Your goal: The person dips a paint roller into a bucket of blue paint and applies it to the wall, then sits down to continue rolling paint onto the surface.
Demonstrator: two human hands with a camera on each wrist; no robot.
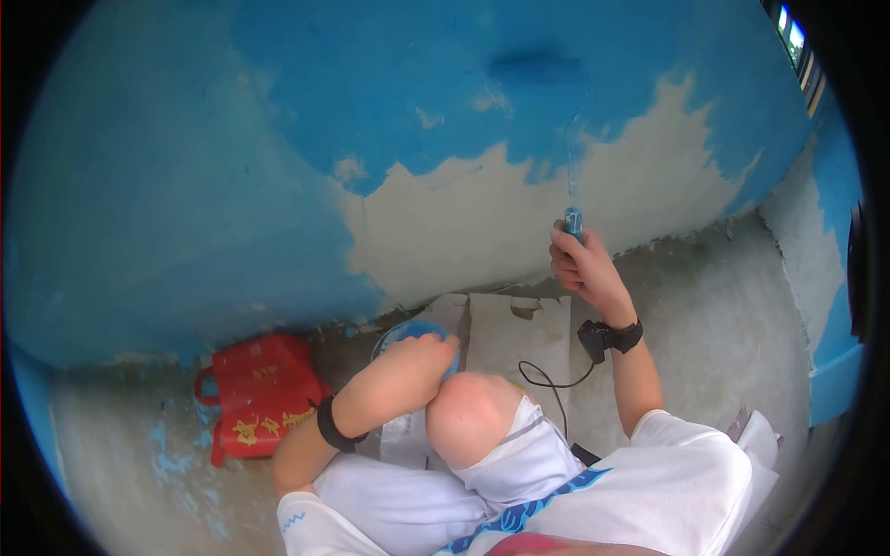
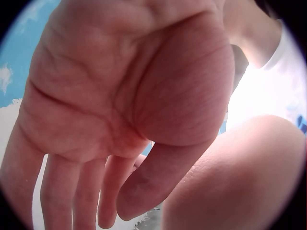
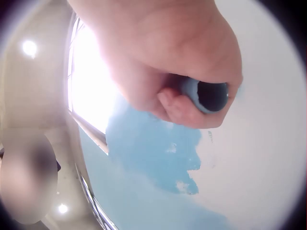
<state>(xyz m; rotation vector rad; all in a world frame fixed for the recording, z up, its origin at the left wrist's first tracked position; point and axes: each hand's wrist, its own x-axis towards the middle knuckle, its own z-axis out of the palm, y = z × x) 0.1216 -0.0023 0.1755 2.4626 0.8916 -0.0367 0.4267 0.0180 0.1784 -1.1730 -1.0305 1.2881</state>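
Note:
My right hand (image 1: pixel 582 262) grips the blue handle (image 1: pixel 574 222) of a paint roller (image 1: pixel 538 69), with the thumb along its upper end. A thin wire frame runs up from the handle, and the blue-coated roller lies against the painted part of the wall (image 1: pixel 399 83). In the right wrist view, fingers curl round the hollow butt (image 3: pixel 212 97) of the handle. My left hand (image 1: pixel 417 366) hangs by the bent knee (image 1: pixel 473 417), holding nothing, its fingers (image 2: pixel 88 191) loosely extended in the left wrist view. Partly hidden behind it stands a paint bucket (image 1: pixel 422 329) with blue inside.
A red bag (image 1: pixel 269 389) with yellow lettering lies on the floor at left. Flattened cardboard (image 1: pixel 524 324) lies along the wall's foot. Bare pale wall (image 1: pixel 445 232) shows below the ragged blue edge. A black cable (image 1: pixel 556 385) trails from the right wrist camera.

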